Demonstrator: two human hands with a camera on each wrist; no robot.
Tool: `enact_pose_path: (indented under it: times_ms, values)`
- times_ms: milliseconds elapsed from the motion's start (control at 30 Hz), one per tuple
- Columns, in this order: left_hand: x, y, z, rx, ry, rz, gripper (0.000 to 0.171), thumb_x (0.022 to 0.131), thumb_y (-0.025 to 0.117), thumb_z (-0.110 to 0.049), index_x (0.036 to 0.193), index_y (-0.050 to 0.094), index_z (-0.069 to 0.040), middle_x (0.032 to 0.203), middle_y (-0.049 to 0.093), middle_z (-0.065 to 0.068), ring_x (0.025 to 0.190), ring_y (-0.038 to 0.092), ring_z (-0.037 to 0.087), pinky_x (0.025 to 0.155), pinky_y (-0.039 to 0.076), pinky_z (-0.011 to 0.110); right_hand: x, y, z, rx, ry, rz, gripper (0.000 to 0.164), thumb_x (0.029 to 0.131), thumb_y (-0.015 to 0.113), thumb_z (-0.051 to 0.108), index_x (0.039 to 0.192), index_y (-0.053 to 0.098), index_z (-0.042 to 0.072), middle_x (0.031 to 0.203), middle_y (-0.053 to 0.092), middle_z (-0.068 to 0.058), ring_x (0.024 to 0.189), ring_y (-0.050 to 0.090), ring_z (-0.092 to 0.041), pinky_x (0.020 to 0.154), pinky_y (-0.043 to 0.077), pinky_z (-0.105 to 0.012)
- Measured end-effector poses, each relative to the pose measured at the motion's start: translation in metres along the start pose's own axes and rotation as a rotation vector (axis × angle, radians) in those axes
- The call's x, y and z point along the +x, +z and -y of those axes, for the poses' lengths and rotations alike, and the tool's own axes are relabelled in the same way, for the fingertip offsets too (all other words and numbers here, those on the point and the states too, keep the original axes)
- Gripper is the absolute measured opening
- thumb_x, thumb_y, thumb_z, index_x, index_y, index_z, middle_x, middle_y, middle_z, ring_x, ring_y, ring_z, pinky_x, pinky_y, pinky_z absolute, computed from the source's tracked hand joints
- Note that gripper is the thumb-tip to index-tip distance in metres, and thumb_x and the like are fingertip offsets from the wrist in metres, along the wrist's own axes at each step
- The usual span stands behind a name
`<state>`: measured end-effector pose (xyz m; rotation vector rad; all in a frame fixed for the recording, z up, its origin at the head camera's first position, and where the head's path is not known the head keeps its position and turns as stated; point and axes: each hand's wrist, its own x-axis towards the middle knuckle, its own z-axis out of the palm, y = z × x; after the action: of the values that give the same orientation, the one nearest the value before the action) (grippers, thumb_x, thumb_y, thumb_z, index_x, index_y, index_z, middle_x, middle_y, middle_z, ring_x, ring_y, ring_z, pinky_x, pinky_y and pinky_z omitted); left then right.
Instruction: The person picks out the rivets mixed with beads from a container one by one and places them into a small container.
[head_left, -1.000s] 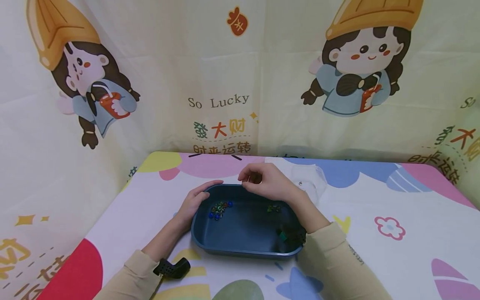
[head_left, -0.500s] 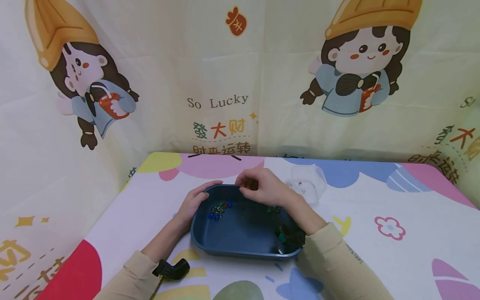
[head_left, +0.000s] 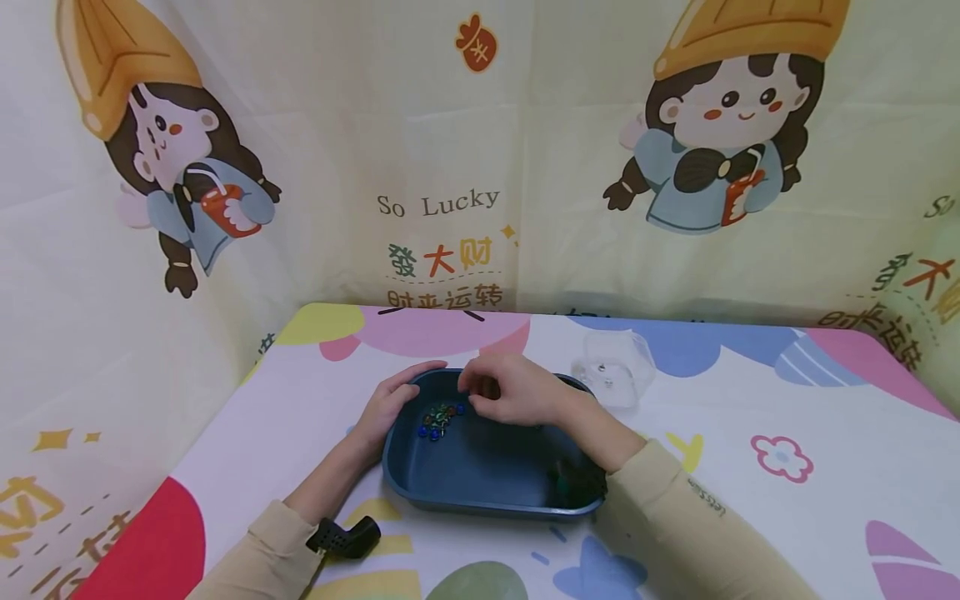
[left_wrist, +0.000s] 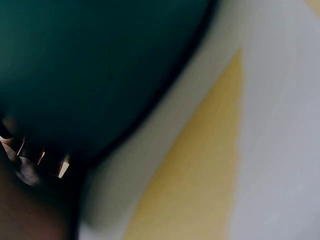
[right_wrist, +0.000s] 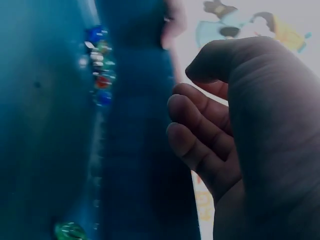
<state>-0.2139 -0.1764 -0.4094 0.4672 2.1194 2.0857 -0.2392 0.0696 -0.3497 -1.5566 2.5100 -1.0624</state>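
A dark blue tray point(head_left: 487, 471) with rounded corners rests on the table. My left hand point(head_left: 385, 406) grips its left rim, thumb over the edge; in the left wrist view, part of the hand shows beside the tray wall point(left_wrist: 100, 100). Blue, green and red glass marbles point(head_left: 438, 422) lie clustered near the tray's left end. My right hand point(head_left: 513, 390) hovers over the tray's far side, fingers bent, just right of that cluster. In the right wrist view its thumb covers the index fingertip, and I cannot tell whether something is pinched there. A green marble point(right_wrist: 70, 231) lies farther along the tray.
Behind the tray on the right stands a clear plastic box point(head_left: 618, 383) with its lid raised and a couple of small clear balls inside. A patterned cloth point(head_left: 750, 400) covers the table, and a printed curtain point(head_left: 330, 167) hangs behind it.
My right hand has moved left and down, from above the far rim to beside the marble cluster, now covering the marbles at the tray's right. My left hand stays on the rim.
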Motion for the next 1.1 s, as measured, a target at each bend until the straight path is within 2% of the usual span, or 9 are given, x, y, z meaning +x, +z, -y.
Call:
enact_pose_path:
  times_ms: [267,533,833,1100]
  values:
    - [-0.001,0.002,-0.001,-0.018,-0.002,-0.003,0.052,0.099,0.029,-0.004,0.147,0.047,0.003,0.148,0.049,0.021,0.128,0.050,0.037,0.103,0.046,0.032,0.004,0.012,0.004,-0.076,-0.009,0.128,0.016,0.091,0.067,0.007,0.106,0.070,0.004,0.088,0.062,0.005,0.075,0.056,-0.011,0.070,0.050,-0.021]
    - [-0.001,0.001,-0.001,-0.017,-0.009,0.003,0.052,0.099,0.029,-0.005,0.148,0.047,0.002,0.149,0.048,0.020,0.130,0.050,0.036,0.104,0.045,0.033,0.008,0.016,0.006,-0.126,0.004,0.174,0.016,0.091,0.067,0.008,0.107,0.071,0.006,0.087,0.060,0.004,0.074,0.054,-0.008,0.069,0.049,-0.020]
    - [-0.002,0.001,-0.002,-0.027,-0.006,0.004,0.052,0.100,0.028,-0.005,0.148,0.046,0.003,0.151,0.046,0.020,0.132,0.048,0.032,0.106,0.043,0.031,0.015,0.024,0.005,-0.170,0.057,0.261,0.019,0.093,0.068,0.011,0.112,0.070,0.010,0.092,0.061,0.004,0.078,0.054,-0.008,0.072,0.049,-0.019]
    - [-0.002,0.001,-0.003,-0.020,0.006,0.006,0.052,0.100,0.027,-0.005,0.148,0.046,0.003,0.150,0.046,0.021,0.126,0.052,0.027,0.103,0.045,0.028,0.019,0.029,0.006,-0.209,0.063,0.300,0.023,0.093,0.070,0.015,0.116,0.070,0.012,0.097,0.063,0.004,0.079,0.055,-0.007,0.073,0.049,-0.018]
